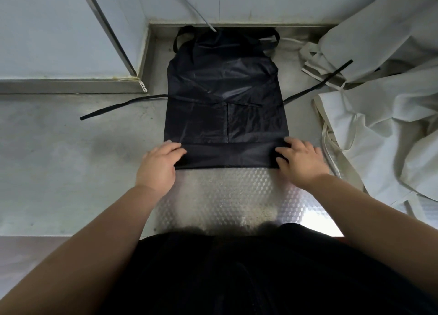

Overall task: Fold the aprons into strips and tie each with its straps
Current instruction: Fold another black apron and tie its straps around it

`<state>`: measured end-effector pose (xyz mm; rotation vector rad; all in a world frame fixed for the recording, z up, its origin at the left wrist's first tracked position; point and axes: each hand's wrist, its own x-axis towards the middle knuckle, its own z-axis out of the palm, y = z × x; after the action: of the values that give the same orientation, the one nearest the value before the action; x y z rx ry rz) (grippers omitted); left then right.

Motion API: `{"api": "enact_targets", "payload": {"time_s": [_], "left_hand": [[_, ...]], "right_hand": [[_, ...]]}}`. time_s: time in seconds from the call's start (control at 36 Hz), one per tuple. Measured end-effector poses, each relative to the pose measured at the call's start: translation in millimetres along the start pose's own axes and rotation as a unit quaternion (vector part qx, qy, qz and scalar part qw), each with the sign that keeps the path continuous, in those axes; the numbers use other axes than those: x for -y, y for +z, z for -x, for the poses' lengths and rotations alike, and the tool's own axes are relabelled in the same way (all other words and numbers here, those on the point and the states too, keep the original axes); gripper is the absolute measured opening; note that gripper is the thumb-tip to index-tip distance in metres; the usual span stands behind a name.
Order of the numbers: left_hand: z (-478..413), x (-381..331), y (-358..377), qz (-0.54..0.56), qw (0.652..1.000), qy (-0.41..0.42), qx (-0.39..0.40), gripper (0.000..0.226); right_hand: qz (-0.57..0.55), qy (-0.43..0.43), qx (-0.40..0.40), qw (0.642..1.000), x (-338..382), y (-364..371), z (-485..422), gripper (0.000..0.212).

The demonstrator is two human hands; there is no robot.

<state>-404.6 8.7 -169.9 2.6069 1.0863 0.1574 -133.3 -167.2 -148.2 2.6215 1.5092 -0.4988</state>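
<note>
A black apron lies flat on the steel counter, its sides folded in to make a long panel. Its near hem is turned up into a narrow band. My left hand grips the left end of that band, with the fingers on top of the fold. My right hand grips the right end in the same way. One waist strap trails out to the left, the other strap runs to the right over the white cloth. The neck loop lies at the far end.
A heap of white aprons with cream straps fills the right side of the counter. A raised wall ledge borders the back left. A grey cable hangs down at the back. Embossed metal sheet lies just in front of me.
</note>
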Motion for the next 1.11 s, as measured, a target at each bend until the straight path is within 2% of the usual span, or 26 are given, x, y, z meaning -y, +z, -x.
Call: {"api": "enact_targets", "payload": {"time_s": [0.08, 0.11, 0.17, 0.22, 0.28, 0.33, 0.39, 0.44, 0.5, 0.56, 0.67, 0.75, 0.83, 0.89, 0.94, 1.03, 1.11], "left_hand": [[-0.6, 3.0, -3.5, -0.002, 0.997, -0.005, 0.082, 0.042], [-0.9, 2.1, -5.8, -0.008, 0.995, -0.011, 0.099, 0.047], [-1.4, -1.4, -12.6, -0.002, 0.991, -0.028, 0.128, 0.073], [-2.6, -3.3, -16.8, 0.018, 0.989, -0.042, 0.139, 0.086], [-4.3, -1.2, -17.1, 0.038, 0.989, -0.052, 0.13, 0.079], [-7.9, 1.5, -16.7, 0.079, 0.99, -0.062, 0.104, 0.059], [-13.3, 2.9, -19.9, 0.128, 0.985, -0.092, 0.073, 0.038], [-19.7, 3.4, -25.4, 0.196, 0.969, -0.138, 0.066, 0.022], [-27.3, 6.4, -30.0, 0.264, 0.947, -0.166, 0.074, 0.018], [-32.6, 10.7, -31.8, 0.297, 0.932, -0.195, 0.074, 0.017], [-42.6, 17.3, -24.7, 0.337, 0.902, -0.266, 0.036, 0.009], [-49.6, 11.7, -16.5, 0.307, 0.908, -0.285, 0.016, 0.011], [-55.0, 4.9, -10.9, 0.226, 0.926, -0.301, -0.012, 0.019], [-56.0, 5.7, -5.5, 0.183, 0.941, -0.282, -0.038, 0.031], [-53.3, 5.4, -1.3, 0.13, 0.962, -0.227, -0.079, 0.038], [-51.3, 8.6, 2.2, 0.043, 0.991, -0.076, -0.104, 0.023], [-47.2, 13.3, 3.0, 0.047, 0.997, -0.022, -0.063, 0.018]], "right_hand": [[-0.009, -0.036, 0.066, 0.997, -5.5, -1.9, 2.5, 0.067], [-0.008, -0.035, 0.073, 0.997, -6.9, -3.0, 2.3, 0.07], [-0.005, -0.035, 0.055, 0.998, -8.6, -4.6, -1.4, 0.062], [-0.004, -0.045, 0.018, 0.999, -9.2, -6.3, -6.3, 0.044], [-0.034, -0.043, -0.009, 0.998, -7.9, -9.5, -10.5, 0.03], [-0.085, -0.011, -0.009, 0.996, -8.7, -13.2, -14.6, 0.029], [-0.178, 0.039, 0.002, 0.983, -10.3, -19.0, -17.9, 0.037], [-0.286, 0.083, 0.022, 0.954, -12.2, -23.3, -20.7, 0.053], [-0.352, 0.107, 0.04, 0.929, -13.6, -25.9, -24.5, 0.067], [-0.351, 0.11, 0.043, 0.929, -14.8, -24.6, -28.8, 0.066], [-0.322, 0.124, 0.022, 0.938, -13.0, -20.8, -39.2, 0.048], [-0.307, 0.146, 0.017, 0.94, -10.0, -18.8, -47.6, 0.047], [-0.264, 0.164, 0.015, 0.95, -7.1, -18.7, -53.8, 0.047], [-0.213, 0.16, 0.007, 0.964, -4.5, -18.9, -56.1, 0.044], [-0.142, 0.13, -0.03, 0.981, -2.2, -18.8, -55.2, 0.044], [-0.047, 0.071, -0.087, 0.993, 1.7, -20.6, -54.2, 0.052], [-0.032, 0.012, -0.023, 0.999, -0.2, -20.1, -54.9, 0.047]]}}
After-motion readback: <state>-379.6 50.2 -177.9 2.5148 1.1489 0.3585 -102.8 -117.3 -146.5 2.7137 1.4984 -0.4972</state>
